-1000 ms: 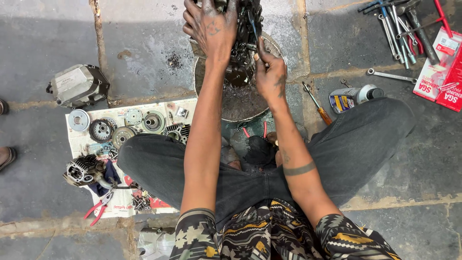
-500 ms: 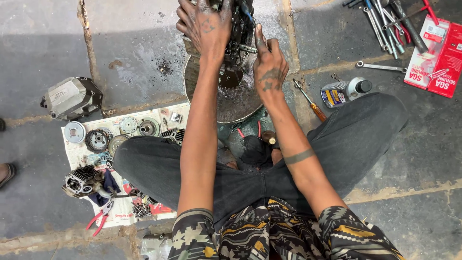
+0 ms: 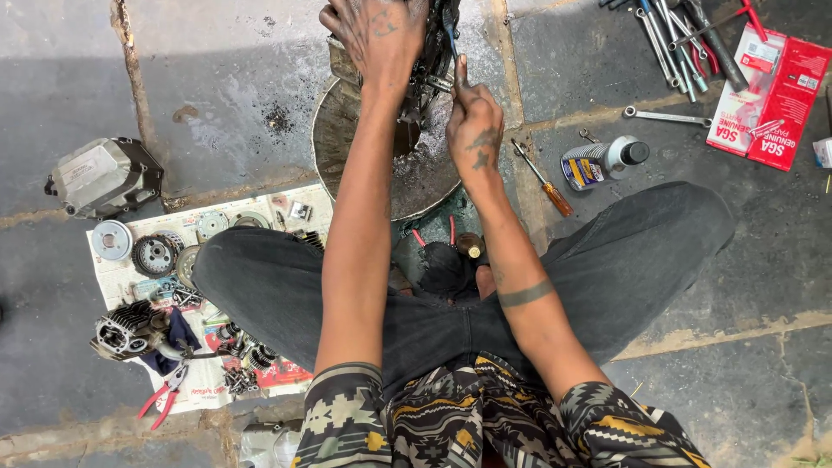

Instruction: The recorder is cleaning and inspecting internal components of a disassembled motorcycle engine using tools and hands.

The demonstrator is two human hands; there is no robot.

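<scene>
- A round metal pan (image 3: 347, 156) sits on the stone floor (image 3: 217, 78) at the top middle, dark with grime and oily residue; a greasy engine part (image 3: 425, 78) stands in it, its top cut off by the frame edge.
- A paper sheet (image 3: 113, 277) spread on the floor at the left carries loose parts: a toothed gear (image 3: 154, 256), a silver disc (image 3: 111, 240), a finned cylinder (image 3: 121, 334) and red-handled pliers (image 3: 165, 397) at its lower edge.
- A grey engine cover (image 3: 104, 178) lies on the floor just above the sheet's upper left corner.
- A small bottle (image 3: 602, 162) with a black cap and a blue-and-yellow label lies on its side right of the pan, near an orange-handled screwdriver (image 3: 544, 180).
- A flat red-and-white packet (image 3: 767, 95) lies at the top right corner, beside a fan of wrenches (image 3: 676, 39).
- The left hand (image 3: 377, 35) reaches straight out, fingers spread and laid over the top of the engine part.
- The right hand (image 3: 472, 130) is closed round a thin tool (image 3: 451, 39) whose tip seems to meet the engine part; the contact point is too dark to be sure.
</scene>
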